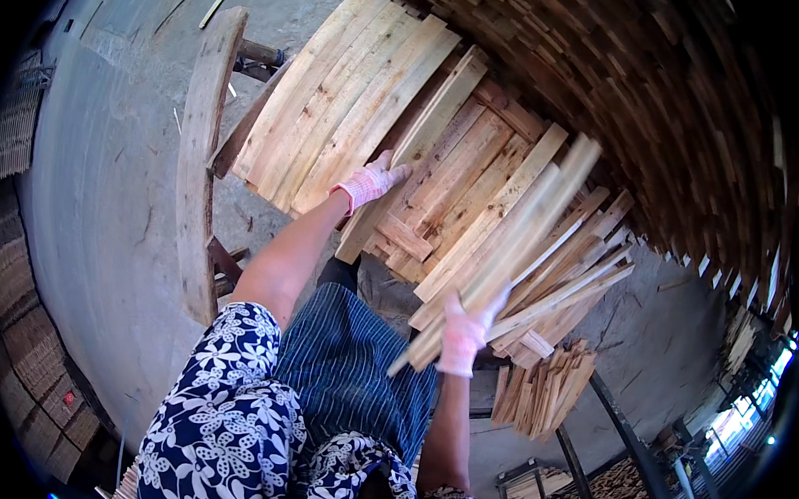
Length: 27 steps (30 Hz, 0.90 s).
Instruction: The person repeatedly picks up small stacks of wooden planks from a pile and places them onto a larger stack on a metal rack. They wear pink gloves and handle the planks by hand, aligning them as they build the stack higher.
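- One hand, the left hand [369, 185] in a pink glove, is wrapped around a plank [436, 117], right beside pale boards [335, 95].
- The right hand [465, 331] grips a blurry stick [543, 227] next to a stick pile [582, 266].

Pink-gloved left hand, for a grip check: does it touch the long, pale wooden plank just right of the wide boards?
Touching. The head view shows the left hand lying across the plank, fingers overlapping it with no gap visible.
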### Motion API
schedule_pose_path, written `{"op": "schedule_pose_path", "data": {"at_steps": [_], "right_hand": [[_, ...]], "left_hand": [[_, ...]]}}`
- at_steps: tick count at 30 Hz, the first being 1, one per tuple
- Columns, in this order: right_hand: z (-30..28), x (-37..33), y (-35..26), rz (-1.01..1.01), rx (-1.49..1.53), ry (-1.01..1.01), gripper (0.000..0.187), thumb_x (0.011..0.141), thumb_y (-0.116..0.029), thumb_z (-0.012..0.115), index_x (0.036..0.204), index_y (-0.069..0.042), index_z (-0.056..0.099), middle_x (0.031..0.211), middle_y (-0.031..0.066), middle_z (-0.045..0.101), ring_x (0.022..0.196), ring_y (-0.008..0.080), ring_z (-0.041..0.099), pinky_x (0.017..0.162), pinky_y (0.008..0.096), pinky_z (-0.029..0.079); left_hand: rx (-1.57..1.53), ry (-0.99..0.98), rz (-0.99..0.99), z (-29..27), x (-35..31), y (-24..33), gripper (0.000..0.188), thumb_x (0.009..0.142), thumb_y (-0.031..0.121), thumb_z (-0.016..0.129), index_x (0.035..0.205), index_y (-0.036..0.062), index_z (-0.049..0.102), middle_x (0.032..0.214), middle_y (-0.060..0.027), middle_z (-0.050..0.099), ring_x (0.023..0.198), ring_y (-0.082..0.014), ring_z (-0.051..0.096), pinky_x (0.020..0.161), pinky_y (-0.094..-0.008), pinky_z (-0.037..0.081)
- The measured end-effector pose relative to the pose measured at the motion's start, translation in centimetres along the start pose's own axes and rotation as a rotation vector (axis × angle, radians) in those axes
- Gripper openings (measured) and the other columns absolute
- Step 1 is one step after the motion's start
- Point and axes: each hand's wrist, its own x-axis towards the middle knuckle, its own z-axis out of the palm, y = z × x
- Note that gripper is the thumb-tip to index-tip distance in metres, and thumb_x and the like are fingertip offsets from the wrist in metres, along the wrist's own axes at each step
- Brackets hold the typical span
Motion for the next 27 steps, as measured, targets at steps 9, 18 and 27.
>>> {"op": "schedule_pose_path", "data": {"at_steps": [9, 18, 27], "right_hand": [[14.2, 10.2, -2.0, 0.006, -0.576, 0.133, 0.098, 0.091, -0.033, 0.069, 0.16, -0.008, 0.006, 0.128, 0.0326, 0.048, 0.114, 0.0491, 0.058, 0.092, 0.0556, 0.052], [13.4, 6.2, 2.4, -0.047, -0.546, 0.123, 0.091, 0.09, -0.035, 0.072, 0.158, -0.011, 0.017, 0.136, 0.0301, 0.045, 0.125, 0.0508, 0.047, 0.104, 0.0549, 0.045], [16.7, 10.0, -3.1, -0.241, -0.368, 0.102, 0.075, 0.099, -0.03, 0.062, 0.155, -0.003, 0.021, 0.139, 0.0331, 0.045, 0.125, 0.0428, 0.053, 0.103, 0.0469, 0.049]], "left_hand": [[0.22, 0.67, 0.515, 5.7, -3.5, 1.8, 0.053, 0.088, 0.015, 0.069, 0.138, 0.0075, 0.052, 0.134, -0.0278, 0.054, 0.119, -0.0452, 0.056, 0.099, -0.0501, 0.05], [0.379, 0.871, 0.456, -10.7, -5.5, 2.5, 0.048, 0.087, 0.022, 0.071, 0.13, 0.0078, 0.057, 0.128, -0.0269, 0.056, 0.114, -0.0451, 0.058, 0.101, -0.051, 0.048], [0.266, 0.352, -0.002, -19.9, 3.4, -4.8, 0.08, 0.103, 0.064, 0.028, 0.158, 0.0059, 0.028, 0.156, -0.0226, 0.041, 0.146, -0.0375, 0.037, 0.12, -0.0419, 0.029]]}}
